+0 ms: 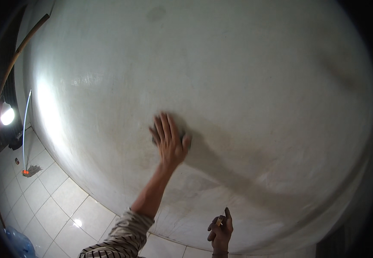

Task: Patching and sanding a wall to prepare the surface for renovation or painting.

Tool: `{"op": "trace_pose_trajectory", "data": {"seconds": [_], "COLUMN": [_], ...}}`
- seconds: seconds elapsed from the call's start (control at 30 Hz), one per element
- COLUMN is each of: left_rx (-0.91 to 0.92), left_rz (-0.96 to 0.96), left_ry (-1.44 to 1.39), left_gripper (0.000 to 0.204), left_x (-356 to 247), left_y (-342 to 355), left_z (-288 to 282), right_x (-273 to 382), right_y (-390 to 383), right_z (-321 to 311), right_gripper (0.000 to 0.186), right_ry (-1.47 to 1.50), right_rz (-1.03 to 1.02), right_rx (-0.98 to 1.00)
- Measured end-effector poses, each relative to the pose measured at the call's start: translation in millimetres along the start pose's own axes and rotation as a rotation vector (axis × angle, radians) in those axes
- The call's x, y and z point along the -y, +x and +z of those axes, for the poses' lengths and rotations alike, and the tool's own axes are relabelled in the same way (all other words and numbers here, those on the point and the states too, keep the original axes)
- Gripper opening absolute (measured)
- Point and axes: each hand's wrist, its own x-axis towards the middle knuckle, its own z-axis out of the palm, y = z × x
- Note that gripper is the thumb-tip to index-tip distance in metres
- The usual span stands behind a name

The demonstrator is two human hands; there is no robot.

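My left hand (167,139) lies against the pale wall (246,77), fingers stretched and a little apart. Dark edges of a flat pad (154,139) show beneath its palm, pressed to the wall; most of it is hidden. Lower down and to the right, my right hand (221,232) is raised in front of the wall's base, apart from the surface. Its fingers curl around a small yellowish thing (219,221), too small to name, while one finger points upward. The wall has faint brownish smudges and streaks around both hands.
White floor tiles (68,195) meet the wall at lower left. A mop (32,170) with a pale blue handle leans there. Beyond it are a long wooden pole (16,53), a bright lamp (7,116) and a bluish clear plastic container (19,244).
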Motion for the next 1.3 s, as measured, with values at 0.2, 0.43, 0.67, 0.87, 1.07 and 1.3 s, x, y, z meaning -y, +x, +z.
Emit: {"op": "trace_pose_trajectory", "data": {"seconds": [0.2,0.43,0.67,0.87,1.07,1.3], "left_rx": [0.088,-0.023,0.264,-0.027,0.382,0.043], "left_rz": [0.102,0.169,0.266,0.185,0.307,0.21], "left_ry": [0.067,0.044,0.042,0.103,0.063,0.035], "left_gripper": [0.079,0.072,0.077,0.073,0.078,0.072], "left_x": [-27,-18,-28,-48,-37,-54], "left_y": [24,85,-23,95,-44,58], "left_z": [8,-12,10,-11,7,1], "right_x": [-3,1,10,17,37,28], "right_y": [29,22,14,28,33,24], "right_z": [-11,-6,-5,6,-11,-11], "right_gripper": [0.066,0.066,0.072,0.069,0.069,0.063], "right_ry": [0.024,-0.072,-0.034,-0.177,-0.164,-0.15], "right_rz": [-0.171,-0.246,-0.245,-0.208,-0.283,-0.262], "right_rx": [0.032,0.112,0.129,0.164,0.008,0.062]}}
